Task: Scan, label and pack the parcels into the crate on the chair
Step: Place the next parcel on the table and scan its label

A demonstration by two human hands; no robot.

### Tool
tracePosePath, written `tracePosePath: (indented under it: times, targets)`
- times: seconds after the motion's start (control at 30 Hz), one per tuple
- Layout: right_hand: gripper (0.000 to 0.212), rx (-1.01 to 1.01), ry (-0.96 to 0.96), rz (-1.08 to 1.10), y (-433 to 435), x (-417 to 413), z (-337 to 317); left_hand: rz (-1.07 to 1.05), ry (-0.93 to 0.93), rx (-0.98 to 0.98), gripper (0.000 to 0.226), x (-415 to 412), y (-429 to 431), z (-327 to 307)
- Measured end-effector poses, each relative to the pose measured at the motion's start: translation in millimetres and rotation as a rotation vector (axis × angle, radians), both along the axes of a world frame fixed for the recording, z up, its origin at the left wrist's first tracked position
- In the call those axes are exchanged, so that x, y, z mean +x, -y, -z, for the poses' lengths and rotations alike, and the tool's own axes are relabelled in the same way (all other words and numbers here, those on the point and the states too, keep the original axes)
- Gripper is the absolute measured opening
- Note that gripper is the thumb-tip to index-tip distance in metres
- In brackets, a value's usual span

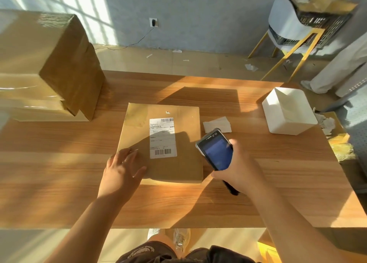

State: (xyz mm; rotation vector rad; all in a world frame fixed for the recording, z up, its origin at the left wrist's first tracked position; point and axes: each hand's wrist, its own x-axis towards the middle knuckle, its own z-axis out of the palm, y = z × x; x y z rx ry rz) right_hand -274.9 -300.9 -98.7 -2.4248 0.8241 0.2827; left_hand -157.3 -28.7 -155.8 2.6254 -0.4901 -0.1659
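A flat cardboard parcel [178, 159] lies in the middle of the wooden table [59, 173], with a white shipping label [162, 137] stuck on its top. My left hand [123, 169] rests flat on the parcel's near left corner, fingers spread. My right hand [236, 169] grips a black handheld scanner [217, 151] just right of the parcel, its screen facing up. A small stack of white labels [217, 124] lies beyond the scanner. The black crate [317, 22] sits on a white chair [286, 24] at the far right, with a cardboard parcel [329, 1] inside.
Several large cardboard boxes [45, 64] are stacked on the table's left side. A white open box [288, 111] stands at the right edge. Another person's legs [337, 70] are beside the chair. Paper scraps lie on the floor beyond the table.
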Motion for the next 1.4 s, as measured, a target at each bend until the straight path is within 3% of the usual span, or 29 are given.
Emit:
tracePosePath:
  times: [0.1,0.4,0.7,0.9,1.07,1.2,1.4]
  targets:
    - [0.098,-0.097,-0.11,-0.091,-15.0,7.8,-19.0,0.041,-0.013,0.024,0.052,2.9,-7.7,-1.1]
    - [0.063,-0.262,-0.31,-0.313,-43.2,17.1,-53.2,0.095,-0.015,0.029,0.052,10.2,-15.4,-3.1]
    - [0.066,-0.244,-0.325,-0.357,-50.8,17.2,-57.1,0.117,-0.032,0.057,0.052,13.5,-15.9,-1.6]
    - [0.064,0.036,-0.173,-0.066,-27.1,1.7,-30.1,0.099,-0.045,0.071,0.043,19.6,-6.1,-4.8]
    - [0.076,-0.054,-0.045,0.299,0.9,-21.3,19.7,0.165,-0.026,0.058,0.044,22.9,15.1,-7.4]
    - [0.087,-0.104,-0.13,0.456,20.0,-41.0,53.9,0.234,-0.041,0.065,0.045,21.8,36.3,-10.3]
    - [0.084,-0.105,-0.311,0.461,33.3,-54.2,86.9,0.287,-0.045,0.092,0.046,27.8,60.6,-11.7]
